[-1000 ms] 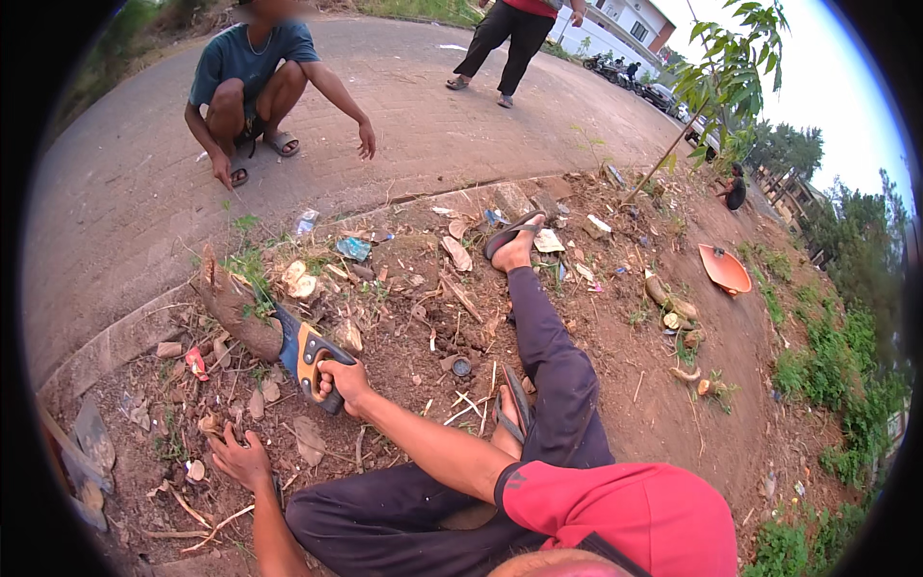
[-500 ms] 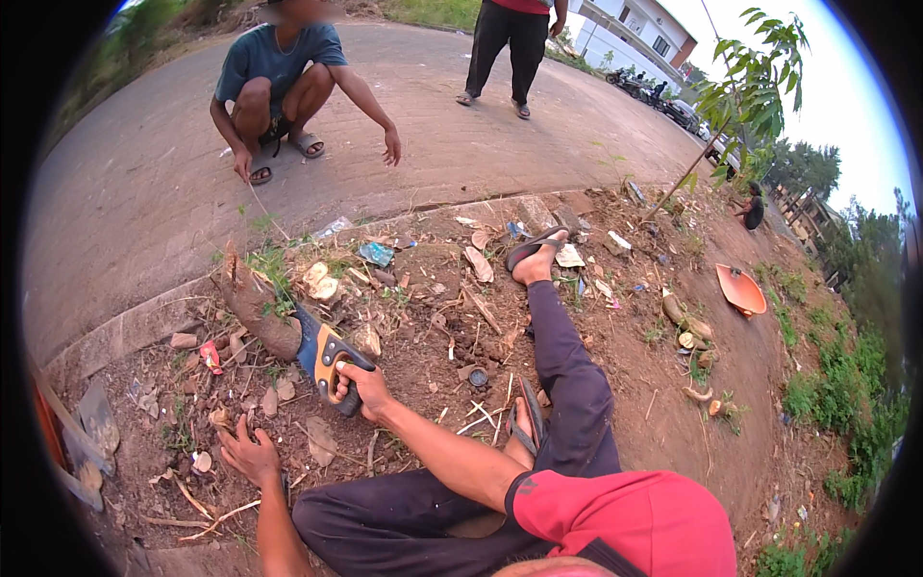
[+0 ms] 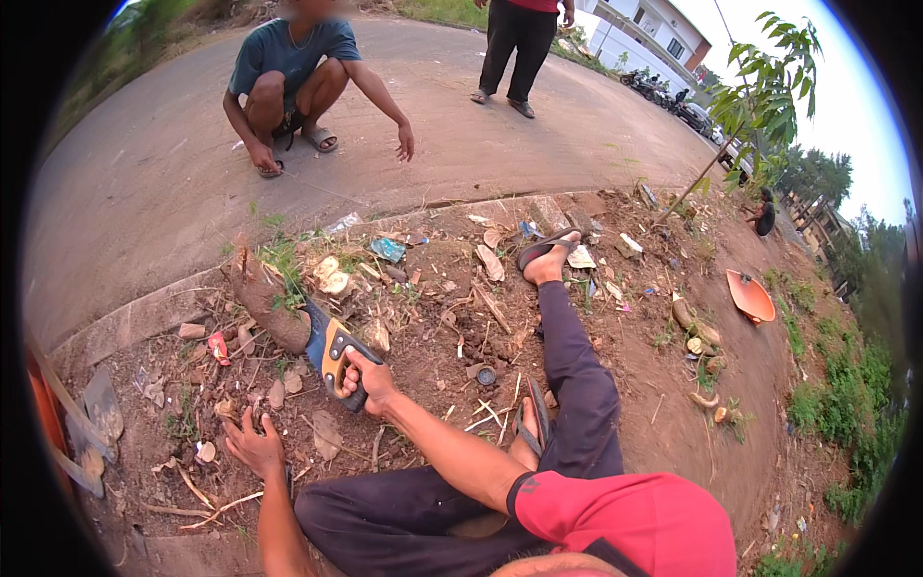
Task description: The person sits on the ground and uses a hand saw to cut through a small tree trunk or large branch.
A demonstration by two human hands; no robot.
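My right hand (image 3: 370, 380) is wrapped round the yellow and black handle of a hand saw (image 3: 338, 358). The saw's dark blue blade slants up and left against the near end of a thick brown log (image 3: 274, 310), partly hidden by grass; how deep it sits in the wood I cannot tell. Low on the left, my left hand (image 3: 255, 444) rests on the soil with its fingers spread, holding nothing. A small tan wood piece (image 3: 226, 410) lies just beyond its fingertips.
Pale cut wood (image 3: 331, 276) lies beyond the log. A person squats (image 3: 293, 82) on the road past the kerb (image 3: 144, 322), holding a thin stick; another stands behind. Metal blades (image 3: 101, 413) lie at far left, an orange hard-shell piece (image 3: 750, 297) at right, and a sapling (image 3: 707, 173) behind.
The view has shifted slightly. The squatting person's thin stick has swung from pointing down toward the kerb to pointing rightward. My hands and the saw stay nearly in place.
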